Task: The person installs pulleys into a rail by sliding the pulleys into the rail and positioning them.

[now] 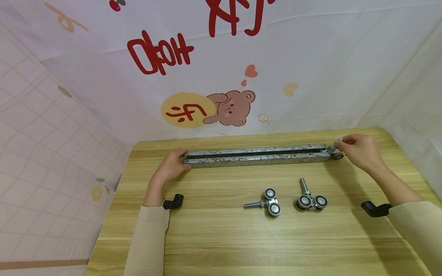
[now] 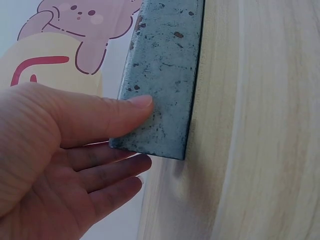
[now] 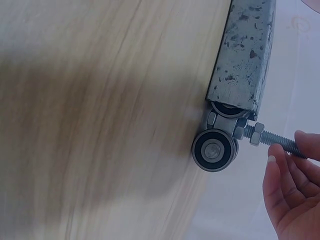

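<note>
Left hand [image 1: 169,165] grips the steel rail [image 1: 255,160] by its left end on the table [image 1: 214,237]; right hand [image 1: 361,151] pinches the bolt [image 3: 279,141] of a roller trolley [image 3: 226,124], one wheel [image 3: 212,150] outside the rail. I'd worry: tilting could jam it; slack left grip could let the rail slide.

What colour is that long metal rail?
The rail is grey with dark and brownish specks, clearest in the left wrist view.

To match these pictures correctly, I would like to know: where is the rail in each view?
Head: the rail lies crosswise, just below the centre.
Left wrist: the rail comes in from the top, near the middle.
Right wrist: the rail is at the top, right of centre.
Shared landmark: the table, visible in all three.
</note>
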`<state>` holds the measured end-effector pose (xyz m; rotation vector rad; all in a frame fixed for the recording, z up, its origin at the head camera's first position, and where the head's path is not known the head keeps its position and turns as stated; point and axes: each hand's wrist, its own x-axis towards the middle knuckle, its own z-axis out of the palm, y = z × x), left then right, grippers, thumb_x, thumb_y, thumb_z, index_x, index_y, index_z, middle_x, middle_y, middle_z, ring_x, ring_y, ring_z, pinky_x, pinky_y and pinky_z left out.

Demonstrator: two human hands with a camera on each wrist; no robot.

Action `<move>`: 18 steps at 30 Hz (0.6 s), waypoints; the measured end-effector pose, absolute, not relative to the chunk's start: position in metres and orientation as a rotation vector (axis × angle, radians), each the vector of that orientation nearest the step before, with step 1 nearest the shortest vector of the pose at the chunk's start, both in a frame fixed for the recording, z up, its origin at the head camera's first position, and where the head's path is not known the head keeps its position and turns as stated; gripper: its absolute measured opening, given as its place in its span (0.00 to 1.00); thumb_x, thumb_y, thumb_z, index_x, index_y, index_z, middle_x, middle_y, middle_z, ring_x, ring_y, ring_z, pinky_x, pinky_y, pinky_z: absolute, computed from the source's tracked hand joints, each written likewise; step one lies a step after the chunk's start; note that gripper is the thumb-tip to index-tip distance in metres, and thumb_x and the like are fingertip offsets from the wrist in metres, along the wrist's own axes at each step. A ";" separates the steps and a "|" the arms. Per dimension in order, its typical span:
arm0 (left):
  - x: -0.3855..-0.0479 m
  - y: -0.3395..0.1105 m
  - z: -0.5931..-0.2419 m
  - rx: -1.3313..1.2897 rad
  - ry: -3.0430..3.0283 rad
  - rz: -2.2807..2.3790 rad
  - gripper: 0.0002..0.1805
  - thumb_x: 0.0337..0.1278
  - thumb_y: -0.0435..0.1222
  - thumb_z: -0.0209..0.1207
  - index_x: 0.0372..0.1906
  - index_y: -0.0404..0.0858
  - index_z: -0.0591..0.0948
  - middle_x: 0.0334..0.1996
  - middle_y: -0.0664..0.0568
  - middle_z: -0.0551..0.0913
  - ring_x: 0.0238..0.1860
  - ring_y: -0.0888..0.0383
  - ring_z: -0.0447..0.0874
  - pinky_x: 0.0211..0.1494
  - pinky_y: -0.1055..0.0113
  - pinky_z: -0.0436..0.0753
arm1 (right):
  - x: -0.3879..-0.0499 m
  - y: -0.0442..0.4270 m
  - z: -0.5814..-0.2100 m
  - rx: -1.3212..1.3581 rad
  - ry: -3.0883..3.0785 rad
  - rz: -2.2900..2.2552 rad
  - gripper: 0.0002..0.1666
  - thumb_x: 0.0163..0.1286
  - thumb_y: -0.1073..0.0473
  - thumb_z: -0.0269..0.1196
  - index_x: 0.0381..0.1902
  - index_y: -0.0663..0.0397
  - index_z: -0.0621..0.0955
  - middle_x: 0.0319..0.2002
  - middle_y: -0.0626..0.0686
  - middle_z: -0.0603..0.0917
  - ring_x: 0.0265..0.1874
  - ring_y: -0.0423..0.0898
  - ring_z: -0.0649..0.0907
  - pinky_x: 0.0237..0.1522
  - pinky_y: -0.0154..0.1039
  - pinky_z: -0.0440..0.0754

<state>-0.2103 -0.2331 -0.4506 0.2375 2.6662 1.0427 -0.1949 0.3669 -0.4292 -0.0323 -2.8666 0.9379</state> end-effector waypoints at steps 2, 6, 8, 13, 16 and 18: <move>-0.210 -0.233 -0.450 0.236 2.666 1.044 0.38 0.69 0.29 0.65 0.79 0.27 0.63 0.77 0.33 0.64 0.74 0.36 0.68 0.70 0.43 0.76 | -0.195 0.365 -0.429 -0.022 -2.864 0.937 0.27 0.79 0.48 0.63 0.50 0.72 0.86 0.35 0.65 0.90 0.24 0.26 0.78 0.24 0.33 0.78; -0.210 -0.233 -0.450 0.237 2.678 1.031 0.38 0.69 0.29 0.66 0.79 0.28 0.64 0.77 0.33 0.65 0.74 0.36 0.69 0.71 0.43 0.75 | -0.194 0.363 -0.428 -0.003 -2.865 0.932 0.26 0.78 0.49 0.63 0.50 0.73 0.86 0.35 0.65 0.90 0.24 0.28 0.79 0.24 0.34 0.78; -0.209 -0.233 -0.449 0.237 2.680 1.029 0.38 0.69 0.29 0.66 0.79 0.28 0.64 0.77 0.33 0.65 0.74 0.36 0.68 0.71 0.43 0.75 | -0.194 0.362 -0.428 0.006 -2.866 0.927 0.26 0.78 0.49 0.64 0.50 0.73 0.86 0.35 0.65 0.90 0.24 0.28 0.79 0.24 0.34 0.78; -0.209 -0.233 -0.450 0.235 2.670 1.046 0.38 0.69 0.29 0.65 0.79 0.27 0.64 0.77 0.32 0.65 0.74 0.36 0.68 0.71 0.43 0.75 | -0.194 0.360 -0.428 0.021 -2.863 0.921 0.25 0.78 0.50 0.64 0.49 0.73 0.86 0.33 0.64 0.90 0.24 0.30 0.80 0.23 0.35 0.78; -0.209 -0.233 -0.450 0.240 2.671 1.054 0.38 0.69 0.29 0.66 0.79 0.27 0.64 0.77 0.33 0.65 0.73 0.36 0.69 0.70 0.43 0.76 | -0.195 0.358 -0.428 0.024 -2.872 0.926 0.26 0.79 0.50 0.63 0.50 0.73 0.86 0.34 0.64 0.90 0.24 0.31 0.80 0.23 0.35 0.78; -0.209 -0.233 -0.450 0.241 2.676 1.052 0.38 0.69 0.29 0.66 0.79 0.27 0.64 0.76 0.33 0.65 0.73 0.36 0.70 0.70 0.43 0.76 | -0.196 0.357 -0.429 0.029 -2.878 0.926 0.26 0.79 0.50 0.63 0.50 0.73 0.86 0.34 0.64 0.90 0.25 0.33 0.81 0.23 0.35 0.78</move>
